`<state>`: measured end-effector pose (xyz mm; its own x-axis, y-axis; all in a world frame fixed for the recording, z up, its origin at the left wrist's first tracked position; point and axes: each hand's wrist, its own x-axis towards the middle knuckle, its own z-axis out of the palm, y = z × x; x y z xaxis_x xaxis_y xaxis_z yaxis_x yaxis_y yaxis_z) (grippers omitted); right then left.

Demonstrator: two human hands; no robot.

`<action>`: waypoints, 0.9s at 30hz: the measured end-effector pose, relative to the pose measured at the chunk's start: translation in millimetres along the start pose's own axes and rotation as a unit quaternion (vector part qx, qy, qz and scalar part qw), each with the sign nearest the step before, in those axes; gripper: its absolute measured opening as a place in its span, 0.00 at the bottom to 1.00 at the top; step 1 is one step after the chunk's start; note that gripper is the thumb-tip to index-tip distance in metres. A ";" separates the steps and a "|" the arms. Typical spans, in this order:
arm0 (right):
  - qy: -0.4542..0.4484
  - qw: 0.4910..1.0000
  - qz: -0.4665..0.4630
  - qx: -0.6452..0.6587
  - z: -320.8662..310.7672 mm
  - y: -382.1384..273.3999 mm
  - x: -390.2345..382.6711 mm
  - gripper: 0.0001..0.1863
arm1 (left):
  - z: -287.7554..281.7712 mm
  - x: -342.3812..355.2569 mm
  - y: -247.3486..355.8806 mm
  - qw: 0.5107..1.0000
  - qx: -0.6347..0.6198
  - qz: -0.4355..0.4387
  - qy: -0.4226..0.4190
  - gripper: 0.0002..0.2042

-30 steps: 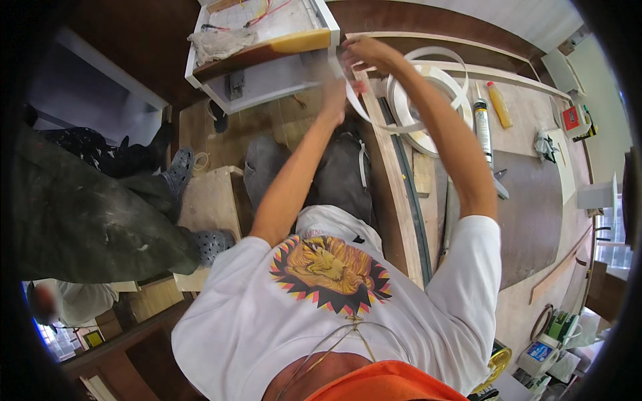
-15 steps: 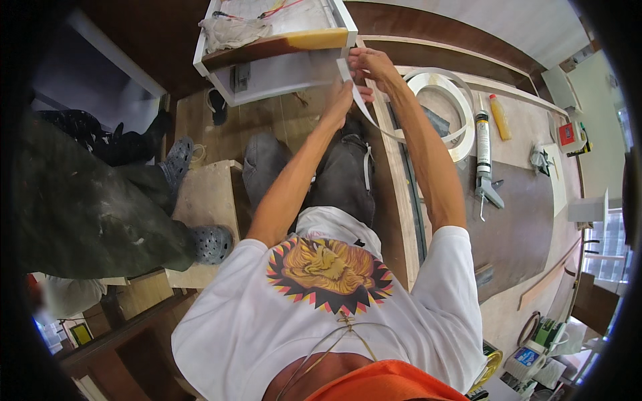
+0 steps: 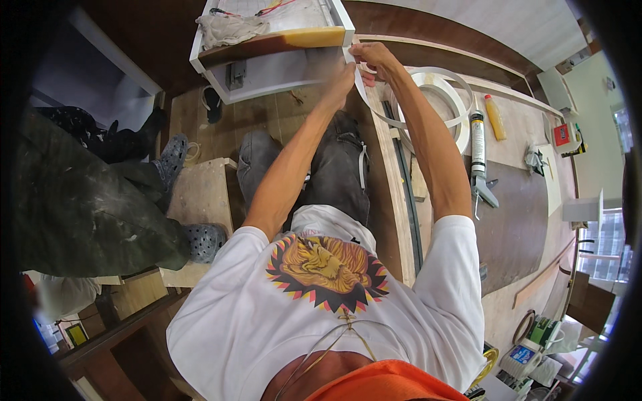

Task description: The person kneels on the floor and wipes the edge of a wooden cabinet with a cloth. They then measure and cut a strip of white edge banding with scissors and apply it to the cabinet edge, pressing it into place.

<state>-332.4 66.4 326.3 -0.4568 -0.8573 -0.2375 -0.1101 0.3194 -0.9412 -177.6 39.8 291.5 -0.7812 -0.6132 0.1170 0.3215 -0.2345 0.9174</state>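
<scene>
left hand (image 3: pixel 342 77) and right hand (image 3: pixel 376 56) pinch a flat, white, plastic-looking strip (image 3: pixel 359 83), likely light, springy; best held edgewise, near the grip.

The person's left hand (image 3: pixel 344 77) pinches a thin white flexible strip (image 3: pixel 362 92), with the right hand (image 3: pixel 376 57) at its upper end, by the corner of a white box-shaped cabinet (image 3: pixel 348 28). The strip passes beneath the right forearm toward a flat white ring-shaped roll (image 3: pixel 461 137). Near that lie a grey-and-white caulking gun (image 3: pixel 478 157) and a yellow plastic bottle (image 3: pixel 495 120).
</scene>
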 end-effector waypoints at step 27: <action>0.027 0.998 -0.023 -0.059 0.9 -8.9 20.8 0.11 | 0.0 21.9 1.4 0.963 -0.207 0.013 0.173 0.18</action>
<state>-340.1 45.4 329.6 -0.4955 -0.8500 -0.1788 -0.2328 0.3282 -0.9155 -194.2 26.1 295.4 -0.5682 -0.8206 -0.0619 0.5794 -0.4523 0.6780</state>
